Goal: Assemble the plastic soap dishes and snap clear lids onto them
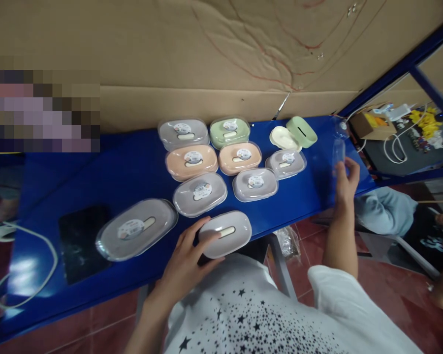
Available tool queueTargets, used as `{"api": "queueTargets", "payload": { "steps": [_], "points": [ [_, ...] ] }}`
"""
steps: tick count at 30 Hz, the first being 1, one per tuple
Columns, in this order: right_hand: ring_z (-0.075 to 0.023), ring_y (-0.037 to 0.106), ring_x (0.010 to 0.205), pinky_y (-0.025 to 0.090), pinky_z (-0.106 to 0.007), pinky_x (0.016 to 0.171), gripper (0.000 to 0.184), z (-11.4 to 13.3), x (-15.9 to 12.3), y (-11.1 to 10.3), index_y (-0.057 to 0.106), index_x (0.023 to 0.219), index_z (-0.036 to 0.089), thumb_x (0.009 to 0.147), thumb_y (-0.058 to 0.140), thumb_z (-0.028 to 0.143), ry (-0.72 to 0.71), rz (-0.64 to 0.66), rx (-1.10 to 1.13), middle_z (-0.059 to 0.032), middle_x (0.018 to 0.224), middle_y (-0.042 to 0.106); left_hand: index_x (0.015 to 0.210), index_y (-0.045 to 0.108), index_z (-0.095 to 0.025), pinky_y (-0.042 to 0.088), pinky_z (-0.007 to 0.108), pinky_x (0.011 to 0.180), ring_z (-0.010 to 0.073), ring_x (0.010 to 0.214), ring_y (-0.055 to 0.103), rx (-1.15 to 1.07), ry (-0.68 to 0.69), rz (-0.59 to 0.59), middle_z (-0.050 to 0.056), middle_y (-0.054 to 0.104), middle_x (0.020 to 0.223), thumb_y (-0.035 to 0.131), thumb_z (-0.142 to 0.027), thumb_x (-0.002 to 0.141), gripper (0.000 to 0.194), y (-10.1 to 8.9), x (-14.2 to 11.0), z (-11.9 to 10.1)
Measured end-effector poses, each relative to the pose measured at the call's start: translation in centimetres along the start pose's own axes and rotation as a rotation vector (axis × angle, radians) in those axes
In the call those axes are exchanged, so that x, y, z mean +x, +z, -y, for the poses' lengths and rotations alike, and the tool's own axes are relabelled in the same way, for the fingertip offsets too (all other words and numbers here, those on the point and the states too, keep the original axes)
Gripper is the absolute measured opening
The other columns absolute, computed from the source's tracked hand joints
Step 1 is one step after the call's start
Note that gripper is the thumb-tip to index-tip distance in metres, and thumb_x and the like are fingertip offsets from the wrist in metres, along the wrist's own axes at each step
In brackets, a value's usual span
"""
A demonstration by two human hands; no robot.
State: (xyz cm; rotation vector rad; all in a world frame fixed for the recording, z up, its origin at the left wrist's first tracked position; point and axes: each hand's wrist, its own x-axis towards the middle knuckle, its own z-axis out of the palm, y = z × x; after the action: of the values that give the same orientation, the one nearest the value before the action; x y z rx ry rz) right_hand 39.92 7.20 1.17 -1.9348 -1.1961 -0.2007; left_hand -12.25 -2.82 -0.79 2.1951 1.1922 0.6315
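Note:
My left hand (186, 263) grips a grey oval plastic box (239, 241) at the table's front edge, its fingers along the left side and one finger near the pale strip on top. This box has no label and no visible clear cover. Out to the right, my right hand (347, 179) is closed on a clear plastic cover (338, 149) above the table's right end. Beside my left hand lies a larger grey box (114, 241) with a clear cover and label. Behind it rest several similar boxes in grey, peach (203, 160) and green (221, 135).
A separate green shell (302, 132) with a dark slot leans by a cream tray (280, 137) at the back. A black flat panel (83, 246) and a white cable (55, 255) lie left. Cardboard (151, 59) stands behind the blue table (133, 182). Another person (421, 231) sits right.

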Motion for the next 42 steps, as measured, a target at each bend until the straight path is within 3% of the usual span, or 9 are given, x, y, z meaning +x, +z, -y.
{"api": "queueTargets", "payload": {
  "steps": [3,6,10,18,28,31,34,37,42],
  "points": [
    [-0.0352,0.068,0.129,0.059,-0.052,0.1,0.056,3.8,-9.5,-0.8,0.058,0.14,0.029,0.098,0.053,0.066,-0.22,-0.003,0.155,-0.0155,0.138,0.064,0.153,0.048,-0.037,0.048,0.059,0.124,0.0353,0.154,0.05,-0.127,-0.093,0.065,0.011,0.046,0.167,0.081,-0.033,0.095,0.067,-0.6,0.5,0.0],
    [-0.041,0.057,0.144,0.053,-0.063,0.115,0.058,9.0,-18.0,-0.8,0.062,0.143,0.033,0.09,0.071,0.058,-0.794,0.272,0.419,-0.0108,0.142,0.064,0.163,0.036,-0.037,0.047,0.06,0.125,0.0353,0.154,0.052,-0.219,-0.167,0.104,0.013,0.049,0.167,0.084,-0.034,0.092,0.085,-1.3,0.9,0.0],
    [-0.0361,0.039,0.16,0.054,-0.056,0.119,0.059,14.2,-21.5,0.0,0.062,0.151,0.03,0.096,0.068,0.053,-1.088,0.682,0.421,-0.0081,0.152,0.064,0.168,0.027,-0.038,0.052,0.057,0.122,0.0359,0.151,0.055,-0.272,-0.197,0.117,0.013,0.048,0.169,0.083,-0.035,0.092,0.094,-1.6,0.8,0.0],
    [-0.0345,0.027,0.168,0.047,-0.053,0.127,0.059,16.1,-16.3,1.3,0.06,0.155,0.024,0.101,0.068,0.045,-1.335,0.846,0.373,-0.0097,0.162,0.059,0.167,0.03,-0.038,0.047,0.061,0.125,0.0354,0.154,0.052,-0.264,-0.177,0.085,0.012,0.049,0.168,0.085,-0.04,0.091,0.094,-0.4,-0.3,0.6],
    [-0.0357,0.038,0.163,0.054,-0.056,0.122,0.065,14.8,-19.3,-0.9,0.053,0.159,0.03,0.1,0.077,0.043,-1.062,0.862,0.42,-0.0134,0.157,0.059,0.17,0.024,-0.045,0.047,0.065,0.124,0.0373,0.157,0.047,-0.154,-0.037,0.145,0.011,0.041,0.174,0.089,-0.038,0.089,0.104,-0.5,-0.2,0.1],
    [-0.0381,0.051,0.153,0.057,-0.064,0.118,0.066,14.0,-16.1,-3.5,0.048,0.164,0.03,0.104,0.068,0.05,-0.889,0.747,0.506,-0.0139,0.159,0.057,0.172,0.017,-0.044,0.047,0.064,0.124,0.039,0.162,0.039,-0.19,-0.044,0.115,0.013,0.027,0.18,0.09,-0.049,0.086,0.113,-0.6,-0.1,0.0],
    [-0.0405,0.058,0.146,0.053,-0.071,0.117,0.068,12.9,-9.2,-4.5,0.055,0.159,0.034,0.097,0.077,0.05,-0.764,0.449,0.366,-0.0119,0.159,0.056,0.171,0.022,-0.043,0.049,0.061,0.123,0.0372,0.16,0.042,-0.188,-0.075,0.115,0.011,0.035,0.177,0.086,-0.053,0.09,0.104,-0.6,0.1,-0.1],
    [-0.0383,0.058,0.145,0.05,-0.068,0.121,0.062,12.6,-2.1,-1.9,0.065,0.146,0.035,0.09,0.084,0.052,-0.738,0.347,0.259,-0.0113,0.155,0.06,0.168,0.032,-0.044,0.049,0.061,0.123,0.0352,0.155,0.048,-0.126,-0.069,0.13,0.007,0.046,0.171,0.08,-0.052,0.096,0.087,-0.6,0.2,-0.1],
    [-0.0278,0.051,0.152,0.042,-0.056,0.131,0.057,16.8,1.8,6.8,0.063,0.145,0.028,0.096,0.077,0.053,-0.881,0.643,0.321,-0.0096,0.162,0.056,0.165,0.039,-0.041,0.051,0.054,0.121,0.0291,0.147,0.055,-0.123,-0.044,0.058,0.006,0.055,0.162,0.073,-0.042,0.102,0.071,-0.1,0.0,-0.1]
  ]
}}
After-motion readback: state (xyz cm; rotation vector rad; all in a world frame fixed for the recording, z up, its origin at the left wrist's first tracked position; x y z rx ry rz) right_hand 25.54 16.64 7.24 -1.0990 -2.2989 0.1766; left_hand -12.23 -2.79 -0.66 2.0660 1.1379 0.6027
